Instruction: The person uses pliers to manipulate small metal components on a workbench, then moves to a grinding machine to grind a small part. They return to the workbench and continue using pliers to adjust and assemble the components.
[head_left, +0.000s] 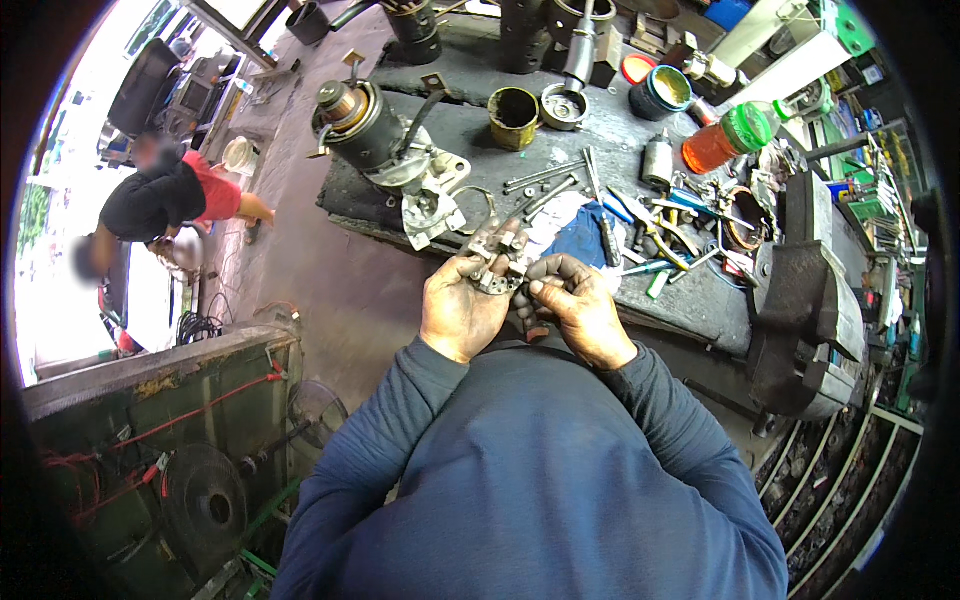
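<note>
A small round metal brush holder (496, 268) with square metal blocks around its rim is held in front of my chest, near the bench's front edge. My left hand (462, 308) is closed around its left side, palm up, fingers beneath it. My right hand (582, 308) is closed in a pinch at its right edge; the fingertips partly hide what they grip. Just beyond and to the left, a starter motor (385, 150) with a black body and pale metal housing lies on the bench. A blue cloth (582, 238) and white cloth lie past my right hand.
The dark workbench (460, 105) carries loose bolts, pliers and other hand tools (670, 225), an open tin (513, 118), and a green-lidded jar (728, 138) of orange stuff. A heavy vise (810, 310) stands right. Another person (165, 200) bends down far left; a fan (205, 495) is lower left.
</note>
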